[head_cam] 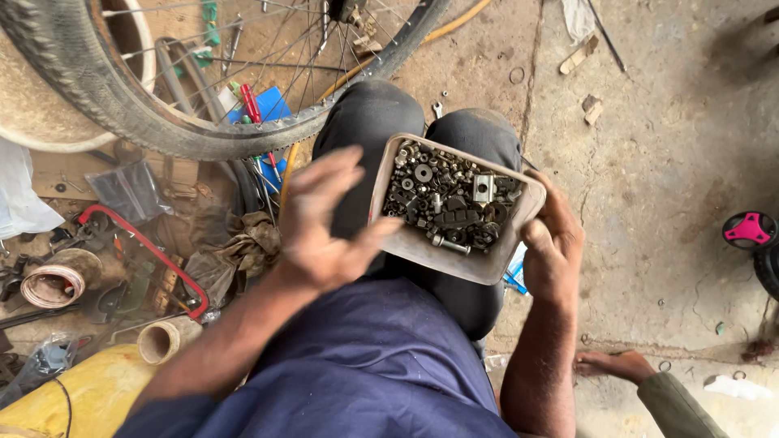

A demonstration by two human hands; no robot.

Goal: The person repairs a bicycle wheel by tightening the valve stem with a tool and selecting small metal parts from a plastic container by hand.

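Observation:
A shallow beige tray [479, 268] full of several dark nuts, bolts and washers [446, 199] rests over my knees. My right hand [552, 243] grips the tray's right edge, thumb on the rim. My left hand [320, 223] hovers just left of the tray with fingers spread and nothing in it, fingertips close to the tray's left edge. I sit in dark trousers and a blue shirt.
A bicycle wheel [162, 122] with tyre and spokes stands at the upper left. Tools, a red-framed hacksaw [146, 247], tape rolls [57, 284], rags and a yellow container [89, 397] clutter the left floor. Another person's foot [613, 365] shows at lower right, a pink wheel [751, 231] at the right edge.

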